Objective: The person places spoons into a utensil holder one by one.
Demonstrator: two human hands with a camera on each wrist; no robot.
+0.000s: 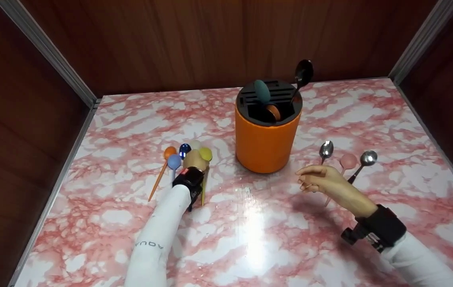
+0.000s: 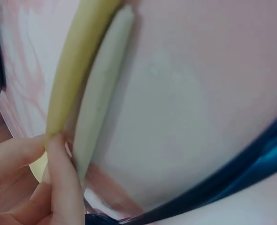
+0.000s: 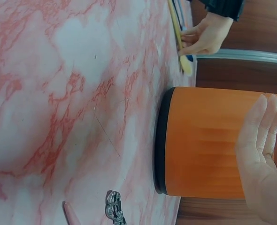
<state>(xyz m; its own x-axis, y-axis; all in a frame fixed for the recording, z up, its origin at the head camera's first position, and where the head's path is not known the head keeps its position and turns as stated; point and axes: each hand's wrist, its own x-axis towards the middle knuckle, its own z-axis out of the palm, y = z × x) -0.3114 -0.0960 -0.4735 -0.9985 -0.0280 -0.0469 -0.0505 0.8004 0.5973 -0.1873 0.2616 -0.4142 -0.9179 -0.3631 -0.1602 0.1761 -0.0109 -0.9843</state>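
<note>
My left hand (image 1: 195,160) is over the spoons on the left and pinches the yellow spoon (image 1: 206,154) between thumb and fingertips, low on its handle near the bowl. Beside it lies the handle of a pale cream spoon (image 2: 98,98), mostly hidden by the hand in the head view. An orange spoon (image 1: 169,152), a light blue spoon (image 1: 174,161) and a shiny dark blue spoon (image 1: 185,150) lie to the left. My right hand (image 1: 322,179) hovers above the table with loosely bent fingers, holding nothing. Below and behind it lie a pink spoon (image 1: 348,161) and two metal spoons (image 1: 326,149).
An orange cylindrical utensil holder (image 1: 266,145) with a black slotted top stands between the hands, towards the back. A teal spoon (image 1: 262,91), a black spoon (image 1: 304,73) and a copper-coloured utensil (image 1: 273,112) stick out of it. Brown panels (image 1: 178,44) enclose the marbled table (image 1: 122,167).
</note>
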